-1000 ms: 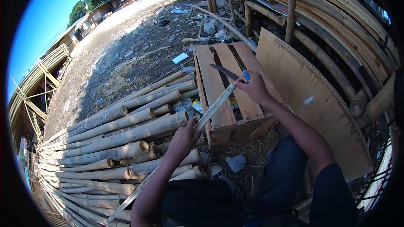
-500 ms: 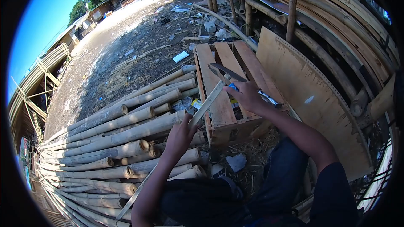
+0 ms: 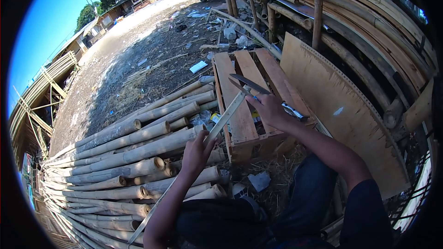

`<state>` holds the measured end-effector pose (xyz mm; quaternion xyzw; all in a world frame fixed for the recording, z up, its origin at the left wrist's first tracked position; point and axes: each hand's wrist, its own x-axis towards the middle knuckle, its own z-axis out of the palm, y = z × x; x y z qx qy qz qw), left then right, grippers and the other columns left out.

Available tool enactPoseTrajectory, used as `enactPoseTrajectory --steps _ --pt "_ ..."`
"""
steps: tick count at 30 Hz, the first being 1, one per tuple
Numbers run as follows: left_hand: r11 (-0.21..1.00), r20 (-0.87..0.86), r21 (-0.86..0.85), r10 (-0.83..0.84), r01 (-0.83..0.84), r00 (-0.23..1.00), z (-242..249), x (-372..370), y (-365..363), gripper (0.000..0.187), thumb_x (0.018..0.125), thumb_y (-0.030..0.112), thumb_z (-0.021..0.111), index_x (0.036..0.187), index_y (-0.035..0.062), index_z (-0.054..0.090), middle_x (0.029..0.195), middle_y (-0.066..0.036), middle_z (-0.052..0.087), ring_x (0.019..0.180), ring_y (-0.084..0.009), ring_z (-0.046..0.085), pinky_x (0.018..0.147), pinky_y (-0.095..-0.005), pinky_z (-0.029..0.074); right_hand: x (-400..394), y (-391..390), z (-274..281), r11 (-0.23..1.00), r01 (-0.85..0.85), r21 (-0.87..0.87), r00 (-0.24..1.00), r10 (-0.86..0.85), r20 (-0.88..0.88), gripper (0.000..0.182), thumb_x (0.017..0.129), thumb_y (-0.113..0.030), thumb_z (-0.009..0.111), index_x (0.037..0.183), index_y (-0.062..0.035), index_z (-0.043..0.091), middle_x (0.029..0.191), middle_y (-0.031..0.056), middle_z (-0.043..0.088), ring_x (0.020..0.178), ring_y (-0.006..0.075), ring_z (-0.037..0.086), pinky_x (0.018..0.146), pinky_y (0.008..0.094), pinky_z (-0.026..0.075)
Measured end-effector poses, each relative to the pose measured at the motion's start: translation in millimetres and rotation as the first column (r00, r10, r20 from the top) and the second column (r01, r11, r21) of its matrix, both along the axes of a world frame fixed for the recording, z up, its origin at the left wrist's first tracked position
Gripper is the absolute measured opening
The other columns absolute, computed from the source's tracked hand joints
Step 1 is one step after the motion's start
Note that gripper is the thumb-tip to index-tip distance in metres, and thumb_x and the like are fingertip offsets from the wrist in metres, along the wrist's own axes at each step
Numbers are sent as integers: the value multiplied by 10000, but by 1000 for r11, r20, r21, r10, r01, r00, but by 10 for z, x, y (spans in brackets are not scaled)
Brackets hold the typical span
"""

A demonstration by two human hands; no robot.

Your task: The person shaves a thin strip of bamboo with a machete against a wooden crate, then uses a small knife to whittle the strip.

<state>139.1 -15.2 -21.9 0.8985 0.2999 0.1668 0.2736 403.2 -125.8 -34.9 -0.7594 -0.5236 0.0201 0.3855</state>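
My left hand [image 3: 196,152] is closed around a long, pale bamboo strip [image 3: 226,119]. The strip's lower part trails back beside my left forearm toward the bottom of the view. At its upper end, my right hand [image 3: 270,109] is closed on a knife with a dark blade [image 3: 253,84]. The blade points up and left, touching or very near the strip's tip; the exact contact is hidden by my fingers. Under the knife stands a low wooden slatted crate [image 3: 242,124]. A shiny, handle-like part [image 3: 295,112] shows just right of my right hand.
Stacked bamboo poles [image 3: 138,145] lie along the left, their cut ends facing me. A plywood sheet [image 3: 339,106] leans at the right, before a rack of long bamboo poles [image 3: 360,14]. Litter and a white packet [image 3: 198,67] lie on the dirt ground beyond.
The view has shifted slightly. My left hand and the strip have moved a little down, and the knife blade sits slightly lower. Both hands keep their grip.
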Motion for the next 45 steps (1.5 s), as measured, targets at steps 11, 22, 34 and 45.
enactPoseTrajectory --steps 11,22,34,45 --pt "998 13 58 12 -12 1000 -60 1 32 347 904 315 663 1127 62 580 658 -197 640 670 -390 657 666 -480 494 -24 -1 -11 999 19 34 981 -12 -193 649 970 -542 463 601 -16 555 479 126 512 493 302 594 530 441 459" --pt "999 12 40 37 -37 999 -5 -10 22 366 902 301 669 1157 54 581 644 -174 627 635 -364 645 651 -465 476 9 8 33 999 4 52 990 4 -140 668 951 -576 474 625 -5 594 520 182 524 512 341 573 538 476 425" --pt "997 9 69 28 -29 1000 -89 3 15 342 902 296 666 1145 68 588 661 -175 628 677 -386 640 673 -480 483 -131 24 -31 998 -50 42 910 63 -410 704 943 -616 455 641 11 562 533 149 545 563 333 606 602 451 467" --pt "975 59 211 63 -74 996 119 84 -17 368 923 355 631 1171 86 586 723 -186 662 725 -393 649 666 -498 481 -223 139 145 994 -76 72 985 63 162 649 929 -599 489 622 -46 632 525 160 567 519 331 610 540 453 469"
